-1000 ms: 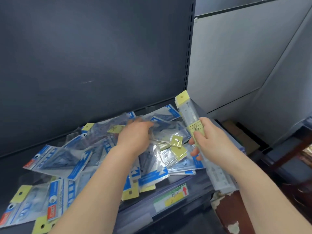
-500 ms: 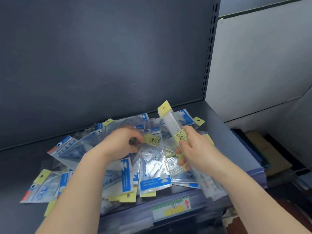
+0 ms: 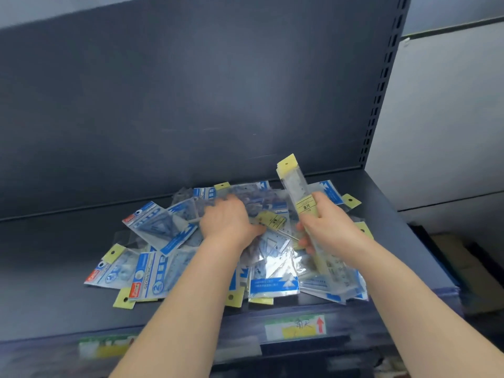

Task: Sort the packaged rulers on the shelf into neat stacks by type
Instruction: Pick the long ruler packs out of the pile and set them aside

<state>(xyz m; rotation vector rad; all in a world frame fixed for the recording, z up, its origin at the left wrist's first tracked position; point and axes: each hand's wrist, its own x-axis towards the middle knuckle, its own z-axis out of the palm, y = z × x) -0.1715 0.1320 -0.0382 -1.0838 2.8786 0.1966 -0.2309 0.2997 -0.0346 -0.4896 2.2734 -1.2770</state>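
A loose heap of packaged rulers (image 3: 163,233) in clear bags with blue and yellow header cards covers the middle of the dark shelf (image 3: 54,296). My right hand (image 3: 327,230) grips a bundle of long straight rulers (image 3: 296,186) with yellow tags, held upright and tilted left above the heap's right side. My left hand (image 3: 226,222) reaches into the centre of the heap, fingers curled on a clear packet with a yellow label (image 3: 272,221). Its fingertips are blurred and partly hidden among the bags.
A dark back panel (image 3: 191,105) rises behind the shelf, with a slotted upright (image 3: 379,91) at its right. Price labels (image 3: 297,327) sit on the shelf's front edge. A pale wall (image 3: 450,118) and boxes on the floor (image 3: 463,268) lie to the right.
The view has swung up and to the left. My left hand has pushed further back into the heap. My right hand keeps hold of the long rulers, now more upright.
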